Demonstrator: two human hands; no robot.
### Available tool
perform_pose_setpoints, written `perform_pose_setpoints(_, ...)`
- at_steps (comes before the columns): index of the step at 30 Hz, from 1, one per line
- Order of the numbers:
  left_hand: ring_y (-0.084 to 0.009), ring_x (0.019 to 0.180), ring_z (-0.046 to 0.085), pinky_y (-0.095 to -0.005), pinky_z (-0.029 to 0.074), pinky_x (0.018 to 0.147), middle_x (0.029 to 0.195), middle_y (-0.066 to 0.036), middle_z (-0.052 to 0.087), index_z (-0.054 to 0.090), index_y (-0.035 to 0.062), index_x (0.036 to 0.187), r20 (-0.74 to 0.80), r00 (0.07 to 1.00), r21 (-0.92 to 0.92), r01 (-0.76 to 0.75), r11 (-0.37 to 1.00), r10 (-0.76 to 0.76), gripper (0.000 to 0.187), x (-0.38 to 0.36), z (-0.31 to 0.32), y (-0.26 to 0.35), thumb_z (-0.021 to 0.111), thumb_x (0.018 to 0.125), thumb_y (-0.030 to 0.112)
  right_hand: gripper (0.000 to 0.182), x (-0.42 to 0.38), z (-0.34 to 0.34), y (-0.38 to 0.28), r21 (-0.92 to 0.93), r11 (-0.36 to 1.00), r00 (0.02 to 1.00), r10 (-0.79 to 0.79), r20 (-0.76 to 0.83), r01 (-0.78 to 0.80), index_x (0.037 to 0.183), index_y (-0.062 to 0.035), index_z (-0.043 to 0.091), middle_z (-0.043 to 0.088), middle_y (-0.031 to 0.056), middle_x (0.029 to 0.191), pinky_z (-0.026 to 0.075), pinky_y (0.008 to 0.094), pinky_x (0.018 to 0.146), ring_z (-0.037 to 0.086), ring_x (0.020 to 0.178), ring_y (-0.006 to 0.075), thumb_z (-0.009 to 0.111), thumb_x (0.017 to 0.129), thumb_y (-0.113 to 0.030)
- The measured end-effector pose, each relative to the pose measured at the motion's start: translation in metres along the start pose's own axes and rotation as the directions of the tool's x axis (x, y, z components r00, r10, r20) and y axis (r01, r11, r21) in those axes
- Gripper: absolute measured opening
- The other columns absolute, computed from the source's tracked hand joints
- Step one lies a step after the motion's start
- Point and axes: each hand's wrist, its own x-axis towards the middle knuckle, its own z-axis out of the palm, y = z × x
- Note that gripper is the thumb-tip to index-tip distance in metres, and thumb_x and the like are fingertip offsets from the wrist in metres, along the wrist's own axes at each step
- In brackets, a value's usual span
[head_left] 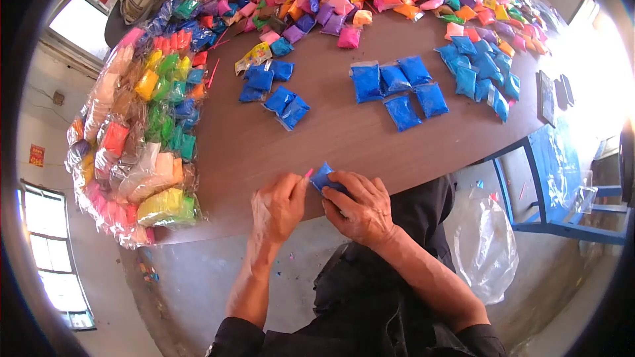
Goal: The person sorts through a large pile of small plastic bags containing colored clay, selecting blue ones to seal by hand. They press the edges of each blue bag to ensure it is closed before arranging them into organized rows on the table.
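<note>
Here, over the near edge of the smooth brown tabletop (245, 152), the right hand (362, 209) pinches a small blue plastic packet (321, 176) between thumb and fingers, and the curled left hand (279, 205) grips a thin pink stick (309, 173), its tip close by the packet's left corner. Just right of the tabletop a blue-painted chair (550, 158) stands on the grey floor (225, 271), while farther across lie groups of flat blue packets (395, 79), then a heap of multicoloured packets (337, 4). Beyond, a pale wall (63, 82) holds a bright window (81, 25).
</note>
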Motion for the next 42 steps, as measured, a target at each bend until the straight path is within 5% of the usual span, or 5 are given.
perform_pose_setpoints(3, -0.0396, 0.074, 0.072, -0.0448, 0.054, 0.063, 0.082, -0.016, 0.072, 0.071, 0.0031, 0.091, 0.02, 0.995, -0.033, -0.101, 0.994, 0.101, 0.016, -0.007, 0.009, 0.01, 0.077, 0.103, 0.013, 0.026, 0.001, -0.003, -0.001, 0.023, 0.999, 0.999, 0.023, 0.028, -0.024, 0.11, -0.0161, 0.081, 0.072, 0.0053, 0.129, 0.049, 0.04, 0.079, 0.074, 0.109, 0.024, 0.088, 0.085, -0.017)
perform_pose_setpoints(15, -0.0368, 0.07, 0.071, -0.0447, 0.053, 0.063, 0.084, -0.018, 0.072, 0.072, 0.0022, 0.093, -0.067, 0.997, -0.048, -0.043, 0.998, 0.04, 0.016, -0.012, 0.021, -0.01, 0.077, 0.103, 0.013, 0.029, 0.003, -0.001, -0.005, -0.002, 1.0, 1.0, 0.018, -0.001, -0.018, 0.105, -0.016, 0.083, 0.072, 0.0036, 0.123, 0.05, 0.04, 0.078, 0.072, 0.104, 0.0239, 0.09, 0.077, -0.013)
perform_pose_setpoints(26, -0.0292, 0.059, 0.063, -0.0399, 0.05, 0.057, 0.074, -0.014, 0.067, 0.07, 0.0024, 0.092, -0.123, 0.979, -0.225, 0.13, 0.966, -0.161, 0.014, -0.012, 0.005, -0.013, 0.079, 0.101, 0.009, 0.025, 0.008, -0.004, -0.019, 0.013, 0.984, 0.98, 0.177, 0.092, -0.179, 0.109, -0.0127, 0.08, 0.071, 0.0064, 0.12, 0.058, 0.0463, 0.087, 0.071, 0.105, 0.0292, 0.087, 0.084, -0.014)
perform_pose_setpoints(34, -0.0195, 0.064, 0.067, -0.0371, 0.052, 0.06, 0.077, -0.013, 0.071, 0.074, 0.0014, 0.095, -0.173, 0.972, -0.251, 0.115, 0.961, -0.161, 0.009, -0.029, 0.013, 0.008, 0.077, 0.102, 0.007, 0.026, 0.034, -0.014, 0.006, 0.062, 0.998, 0.994, -0.012, 0.105, 0.005, 0.11, -0.0081, 0.079, 0.074, 0.0099, 0.129, 0.059, 0.0477, 0.093, 0.072, 0.115, 0.0352, 0.082, 0.084, -0.007)
perform_pose_setpoints(42, -0.0389, 0.071, 0.07, -0.0459, 0.053, 0.062, 0.083, -0.018, 0.07, 0.069, 0.0036, 0.09, -0.069, 0.993, 0.018, 0.1, 0.995, -0.098, 0.013, -0.019, 0.018, -0.005, 0.078, 0.098, 0.009, 0.02, 0.024, -0.004, 0.004, 0.013, 1.0, 1.0, 0.01, 0.023, -0.01, 0.101, -0.0095, 0.081, 0.074, 0.0065, 0.117, 0.06, 0.0435, 0.084, 0.072, 0.101, 0.0308, 0.088, 0.083, -0.012)
